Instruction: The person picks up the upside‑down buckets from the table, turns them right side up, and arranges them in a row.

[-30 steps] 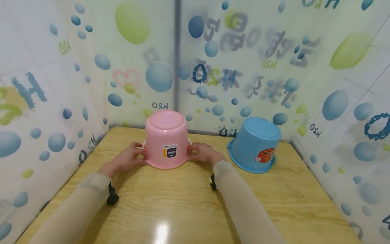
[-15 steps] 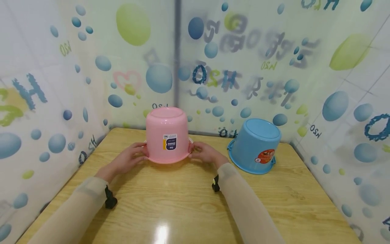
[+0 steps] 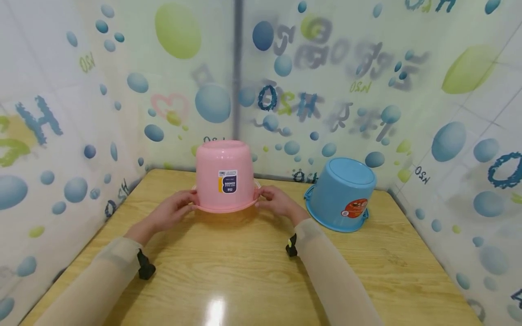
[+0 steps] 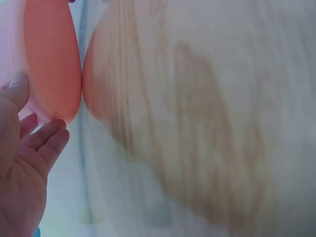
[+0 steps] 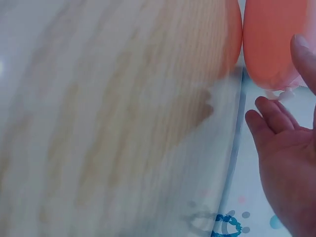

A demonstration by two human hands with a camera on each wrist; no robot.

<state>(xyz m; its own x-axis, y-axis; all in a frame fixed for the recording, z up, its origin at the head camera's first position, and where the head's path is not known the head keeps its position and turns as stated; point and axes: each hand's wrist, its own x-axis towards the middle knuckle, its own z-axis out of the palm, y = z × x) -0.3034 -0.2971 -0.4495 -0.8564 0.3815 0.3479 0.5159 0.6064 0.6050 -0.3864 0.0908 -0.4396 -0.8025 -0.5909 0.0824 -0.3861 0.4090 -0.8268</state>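
Note:
A pink bucket [image 3: 224,163] is upside down at the back of the table, a dark label facing me. Its near rim is raised, and in the left wrist view the orange-pink inside of its mouth [image 4: 52,64] shows above a reflection on the tabletop. My left hand [image 3: 173,210] pinches the bucket's left edge at the handle lug, thumb on the outer side and fingers beneath. On the other side my right hand [image 3: 279,203] pinches the right lug in the same way. A pale handle shows behind the rim at both sides.
To the right, a blue bucket [image 3: 340,194] with a red oval sticker also stands upside down. The glossy wooden table [image 3: 244,276] reaches a patterned curtain [image 3: 277,122] behind and at both sides.
The pink bucket's near rim has risen off the table and its base has tipped back, showing less of the bottom. Both hands have risen slightly with it. The blue bucket has not moved.

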